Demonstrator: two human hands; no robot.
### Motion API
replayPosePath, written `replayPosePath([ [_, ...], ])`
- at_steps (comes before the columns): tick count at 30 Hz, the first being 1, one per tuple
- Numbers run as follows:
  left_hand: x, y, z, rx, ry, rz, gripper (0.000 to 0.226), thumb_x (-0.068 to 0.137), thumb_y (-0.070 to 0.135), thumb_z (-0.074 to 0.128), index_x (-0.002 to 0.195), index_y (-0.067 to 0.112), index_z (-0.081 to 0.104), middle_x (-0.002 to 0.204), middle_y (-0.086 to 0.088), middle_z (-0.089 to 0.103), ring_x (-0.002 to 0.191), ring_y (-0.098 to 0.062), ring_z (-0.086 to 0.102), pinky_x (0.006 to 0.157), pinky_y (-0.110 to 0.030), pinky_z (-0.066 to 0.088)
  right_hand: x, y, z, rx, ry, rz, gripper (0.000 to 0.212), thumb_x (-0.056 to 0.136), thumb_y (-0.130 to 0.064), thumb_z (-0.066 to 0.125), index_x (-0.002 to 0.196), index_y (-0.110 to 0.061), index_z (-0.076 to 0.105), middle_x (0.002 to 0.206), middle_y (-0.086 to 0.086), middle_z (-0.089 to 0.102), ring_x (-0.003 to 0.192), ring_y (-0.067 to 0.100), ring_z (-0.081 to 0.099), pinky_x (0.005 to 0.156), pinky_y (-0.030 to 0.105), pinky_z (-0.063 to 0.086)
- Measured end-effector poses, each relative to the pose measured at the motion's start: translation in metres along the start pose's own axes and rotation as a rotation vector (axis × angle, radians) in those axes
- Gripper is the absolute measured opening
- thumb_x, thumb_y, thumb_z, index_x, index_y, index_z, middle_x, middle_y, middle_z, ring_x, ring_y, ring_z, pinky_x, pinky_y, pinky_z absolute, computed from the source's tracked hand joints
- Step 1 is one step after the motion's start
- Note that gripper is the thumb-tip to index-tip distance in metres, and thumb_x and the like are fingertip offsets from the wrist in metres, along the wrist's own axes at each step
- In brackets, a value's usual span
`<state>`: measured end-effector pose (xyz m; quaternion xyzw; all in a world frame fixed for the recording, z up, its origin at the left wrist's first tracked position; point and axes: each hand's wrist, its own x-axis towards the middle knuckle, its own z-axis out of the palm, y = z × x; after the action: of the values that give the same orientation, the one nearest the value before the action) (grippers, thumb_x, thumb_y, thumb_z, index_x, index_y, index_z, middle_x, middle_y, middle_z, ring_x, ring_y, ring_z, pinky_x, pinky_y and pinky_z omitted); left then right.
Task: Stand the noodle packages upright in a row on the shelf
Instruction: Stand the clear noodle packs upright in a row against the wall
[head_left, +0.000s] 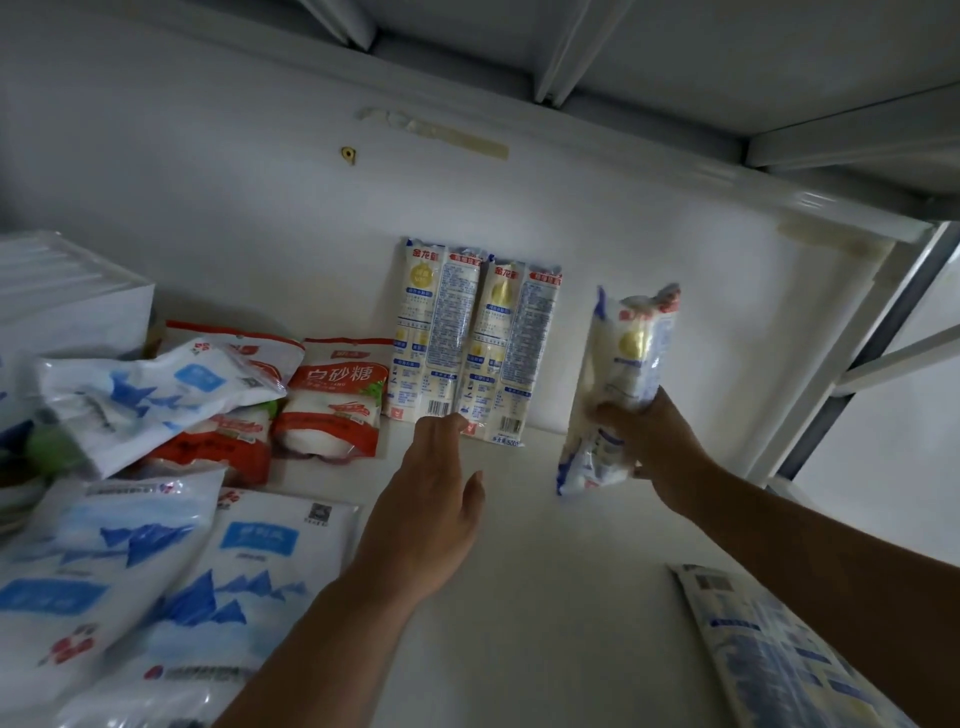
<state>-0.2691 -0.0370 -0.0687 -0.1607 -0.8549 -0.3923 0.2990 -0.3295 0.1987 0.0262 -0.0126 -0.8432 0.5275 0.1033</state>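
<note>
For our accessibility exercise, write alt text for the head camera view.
A right hand holds a white-and-blue plastic noodle package upright near two matching packages standing against a white shelf's back wall; the open left hand reaches toward them.

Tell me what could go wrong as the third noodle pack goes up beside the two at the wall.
The two standing packs only lean on the back wall; the left hand at their base might nudge them over. The held pack is tilted in the right hand's grip, so it may slump when released.
</note>
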Motion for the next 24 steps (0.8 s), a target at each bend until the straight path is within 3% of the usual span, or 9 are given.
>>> replayPosePath([
  [5, -0.001, 0.0, 0.005, -0.01, -0.006, 0.006, 0.05, 0.098, 0.025, 0.057, 0.141, 0.022, 0.029, 0.137, -0.001, 0.041, 0.11, -0.014, 0.057, 0.081, -0.02, 0.046, 0.033, -0.008, 0.014, 0.209, 0.058, 0.112, 0.045, 0.086, -0.018, 0.07, 0.127, -0.025, 0.053, 0.112, 0.005, 0.07, 0.096, 0.027, 0.068, 0.067, 0.048, 0.056],
  [15, -0.003, 0.004, 0.006, -0.007, -0.034, -0.007, 0.051, 0.099, 0.03, 0.054, 0.142, 0.027, 0.027, 0.138, 0.004, 0.035, 0.115, -0.012, 0.057, 0.087, -0.027, 0.053, 0.077, 0.009, 0.037, 0.122, 0.135, 0.14, 0.069, 0.07, -0.031, 0.089, 0.122, -0.017, 0.045, 0.114, 0.011, 0.067, 0.092, 0.03, 0.073, 0.073, 0.052, 0.064],
  [18, -0.002, 0.004, 0.006, -0.001, -0.033, 0.0, 0.051, 0.098, 0.03, 0.054, 0.142, 0.026, 0.028, 0.136, 0.004, 0.036, 0.111, -0.011, 0.057, 0.084, -0.024, 0.052, 0.078, 0.011, 0.035, 0.155, 0.021, 0.137, 0.088, 0.064, -0.035, 0.094, 0.128, -0.02, 0.035, 0.116, 0.01, 0.063, 0.1, 0.031, 0.071, 0.081, 0.057, 0.061],
  [20, -0.002, 0.002, 0.006, 0.003, -0.024, -0.002, 0.051, 0.098, 0.029, 0.056, 0.141, 0.026, 0.029, 0.135, 0.005, 0.037, 0.106, -0.01, 0.057, 0.082, -0.024, 0.054, 0.079, 0.014, 0.029, 0.251, -0.107, 0.159, 0.094, 0.062, -0.026, 0.095, 0.134, -0.022, 0.034, 0.122, 0.013, 0.064, 0.105, 0.033, 0.071, 0.083, 0.057, 0.061],
  [24, -0.002, 0.002, 0.007, 0.009, -0.034, 0.0, 0.053, 0.097, 0.029, 0.057, 0.142, 0.026, 0.029, 0.135, 0.004, 0.038, 0.106, -0.01, 0.059, 0.082, -0.024, 0.055, 0.076, 0.022, 0.007, 0.305, -0.445, 0.195, 0.062, 0.073, -0.001, 0.079, 0.13, -0.013, 0.057, 0.131, 0.017, 0.068, 0.117, 0.034, 0.067, 0.095, 0.05, 0.056],
])
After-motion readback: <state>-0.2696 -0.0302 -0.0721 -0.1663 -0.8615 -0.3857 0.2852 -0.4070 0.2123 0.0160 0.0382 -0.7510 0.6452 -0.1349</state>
